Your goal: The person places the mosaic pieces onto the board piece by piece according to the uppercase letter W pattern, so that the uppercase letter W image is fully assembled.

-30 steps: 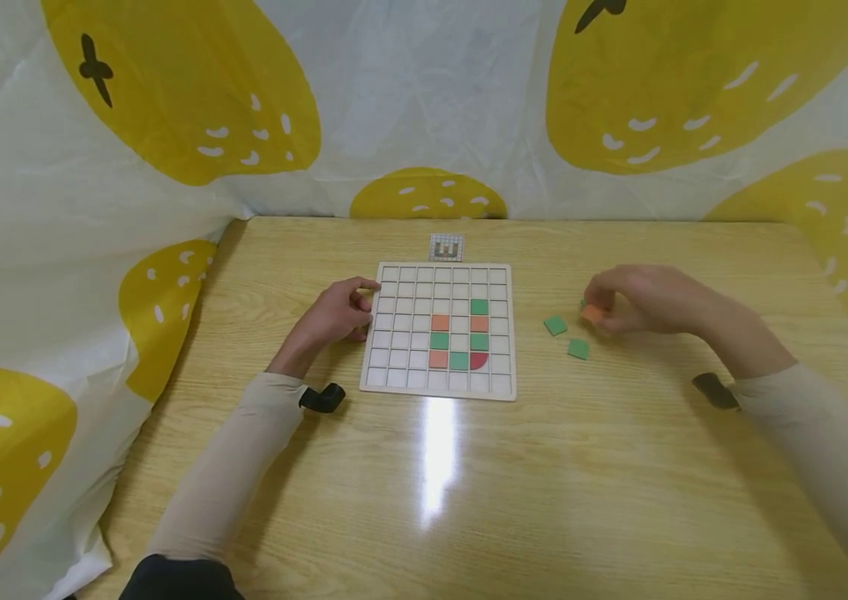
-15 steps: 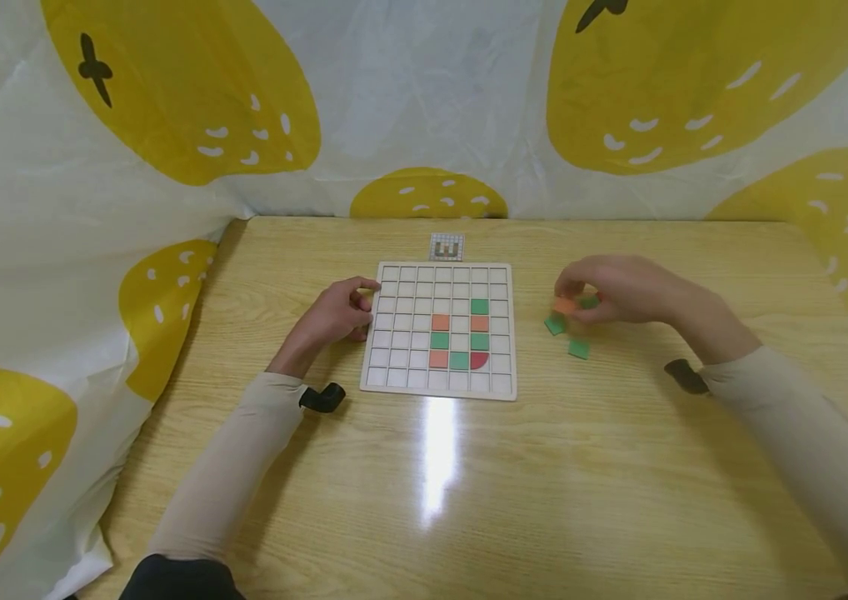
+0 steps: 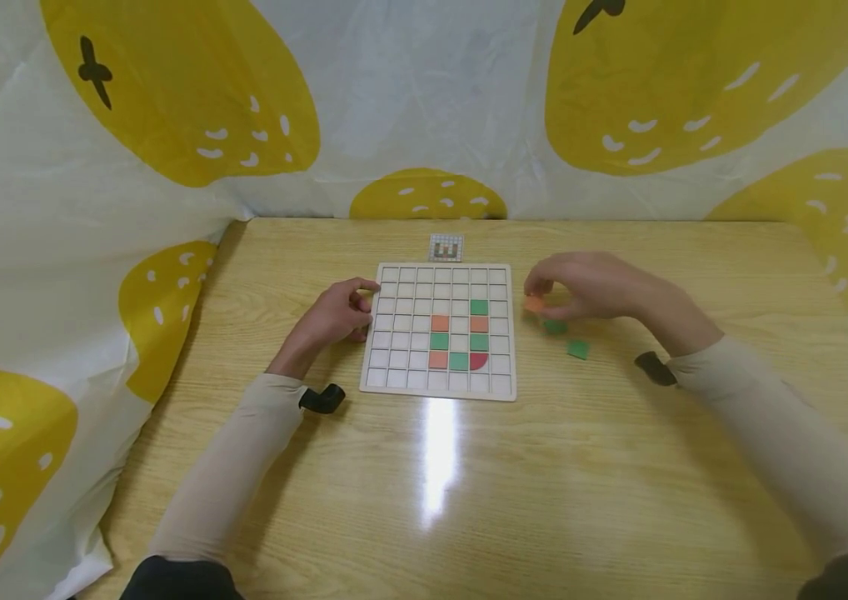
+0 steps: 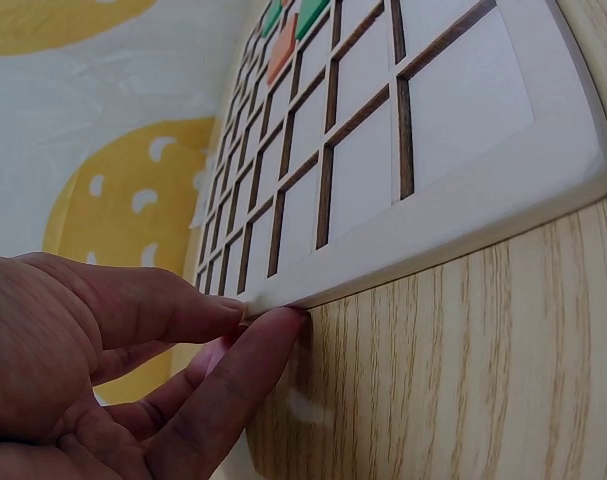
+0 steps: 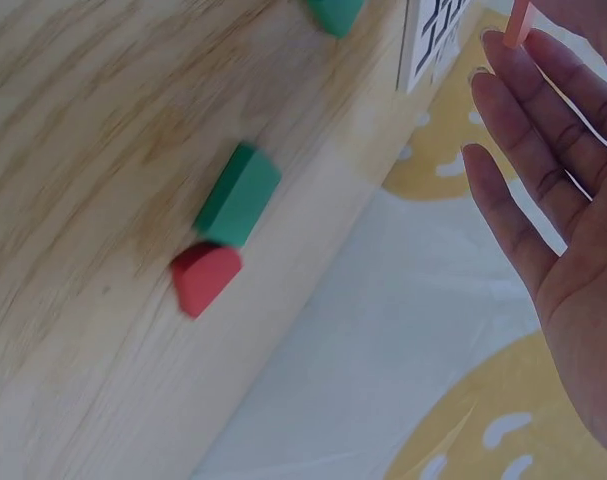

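Note:
A pale wooden grid board (image 3: 401, 329) lies mid-table, with green and orange square tiles and a red rounded-corner tile (image 3: 478, 362) set in its cells. At its left edge, my left hand (image 3: 334, 312) holds the rim between fingertips, as the left wrist view shows closely. My right hand (image 3: 592, 286) pinches an orange tile (image 3: 534, 303) right of the board. In the right wrist view that orange tile (image 5: 519, 22) shows edge-on at the fingertips, while the other fingers extend loosely. Below the hand, a green tile (image 3: 555, 327) is partly covered.
Another loose green tile (image 3: 577, 349) lies nearer the front. The right wrist view shows a green tile (image 5: 239, 195) touching a red rounded tile (image 5: 205, 278) on the table. A small pattern card (image 3: 446, 247) lies behind the board. Patterned cloth (image 3: 424, 100) hangs along the table's back edge.
My right hand has carried the orange tile leftward from the loose tiles toward the board. My left hand and the board have stayed in place.

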The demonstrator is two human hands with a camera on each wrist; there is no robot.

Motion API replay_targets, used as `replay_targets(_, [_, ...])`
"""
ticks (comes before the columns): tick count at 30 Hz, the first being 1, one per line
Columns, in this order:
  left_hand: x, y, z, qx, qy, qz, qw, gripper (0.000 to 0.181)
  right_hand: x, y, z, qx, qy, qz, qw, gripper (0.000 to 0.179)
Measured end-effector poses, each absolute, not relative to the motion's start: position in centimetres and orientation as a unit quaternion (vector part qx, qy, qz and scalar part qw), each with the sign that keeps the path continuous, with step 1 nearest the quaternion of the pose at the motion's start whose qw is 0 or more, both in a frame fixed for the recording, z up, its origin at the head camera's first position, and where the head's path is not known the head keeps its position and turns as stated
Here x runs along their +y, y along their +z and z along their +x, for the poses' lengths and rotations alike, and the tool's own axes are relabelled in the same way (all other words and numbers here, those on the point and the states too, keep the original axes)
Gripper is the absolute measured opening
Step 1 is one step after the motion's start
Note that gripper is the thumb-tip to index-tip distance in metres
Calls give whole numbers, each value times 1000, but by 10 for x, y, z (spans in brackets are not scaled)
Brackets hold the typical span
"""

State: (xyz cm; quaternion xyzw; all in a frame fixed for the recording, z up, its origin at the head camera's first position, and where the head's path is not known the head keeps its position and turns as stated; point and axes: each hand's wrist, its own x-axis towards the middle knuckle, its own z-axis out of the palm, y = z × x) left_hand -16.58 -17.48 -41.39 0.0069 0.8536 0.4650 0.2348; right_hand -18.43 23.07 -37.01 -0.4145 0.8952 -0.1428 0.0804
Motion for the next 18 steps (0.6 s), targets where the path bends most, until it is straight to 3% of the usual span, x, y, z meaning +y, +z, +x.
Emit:
replay_targets(6, [-175, -414, -166, 853, 466, 8, 234, 53, 216, -371, -187, 887, -144, -433, 68, 21])
replay_targets(18, [-175, -413, -165, 849, 471, 1, 237, 52, 186, -376, -192, 876, -153, -446, 97, 23])
